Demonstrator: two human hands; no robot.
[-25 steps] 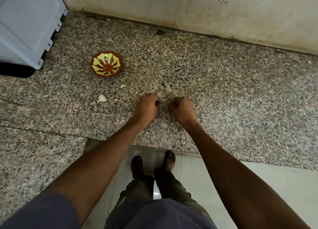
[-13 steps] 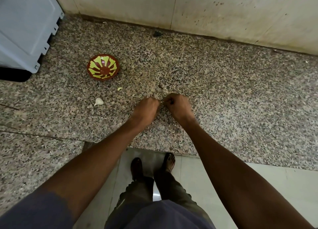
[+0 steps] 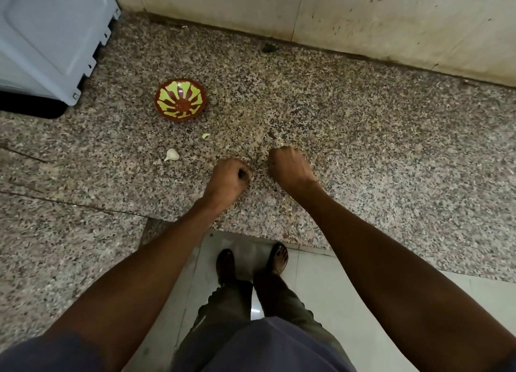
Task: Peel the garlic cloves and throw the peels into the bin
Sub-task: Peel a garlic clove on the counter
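- Left hand (image 3: 227, 180) and right hand (image 3: 289, 166) hovered over the granite counter (image 3: 363, 153), a small gap between them.
- Both sets of fingers were curled tight; couldn't tell whether they pinched anything, since the fists hid it.
- Unpeeled garlic clove (image 3: 171, 155) lay on the counter left of the left hand, apart from its fingers.
- Small peel scrap (image 3: 205, 136) sat just beyond the clove.
- Red and yellow bowl (image 3: 181, 98) stood farther back, near the grey appliance (image 3: 50, 36).
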